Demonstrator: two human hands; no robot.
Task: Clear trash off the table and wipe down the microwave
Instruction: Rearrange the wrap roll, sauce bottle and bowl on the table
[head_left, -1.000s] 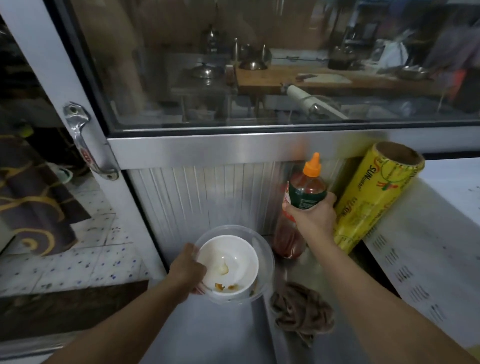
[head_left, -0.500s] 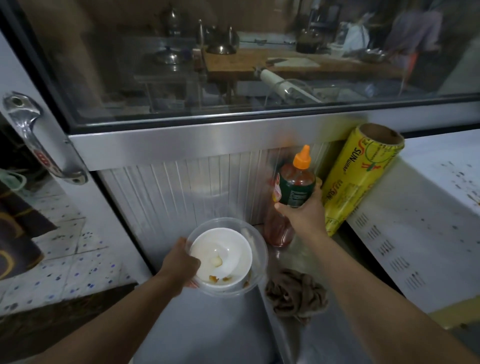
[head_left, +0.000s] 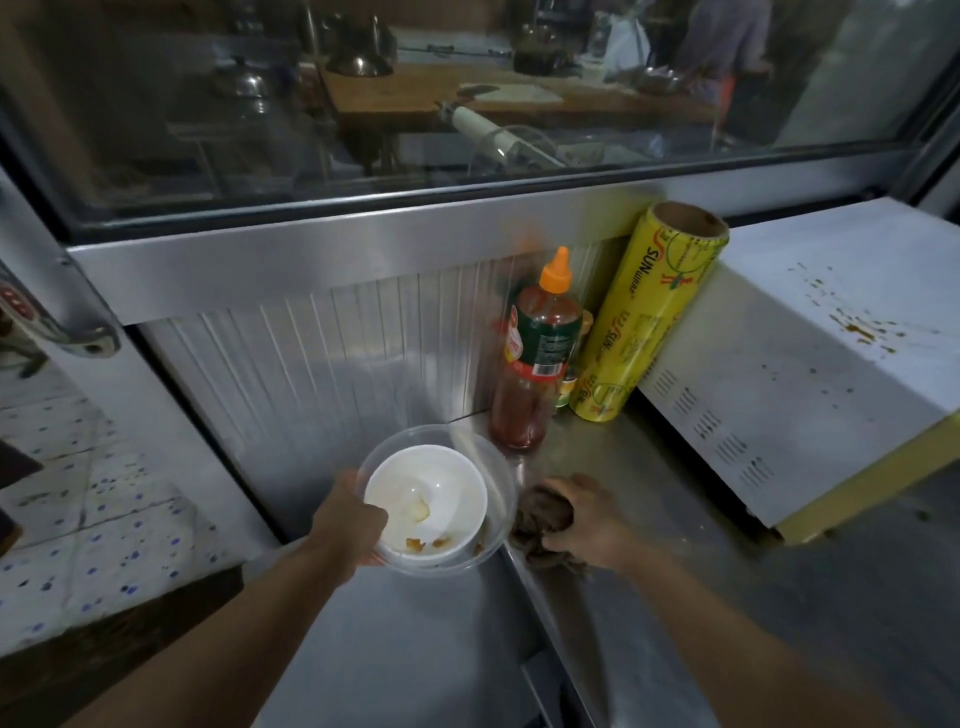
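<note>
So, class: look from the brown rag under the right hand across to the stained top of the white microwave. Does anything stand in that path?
Nothing visible blocks it. The right hand grips the brown rag on the steel counter, and bare counter runs from there to the microwave. The sauce bottle and yellow wrap roll stand further back, off that line.

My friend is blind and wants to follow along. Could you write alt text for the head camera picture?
A person's left hand holds stacked used plastic bowls while the right hand grips a brown rag on a steel counter. Behind stand a chili sauce bottle, a yellow cling-film roll and a stained white microwave.
</note>
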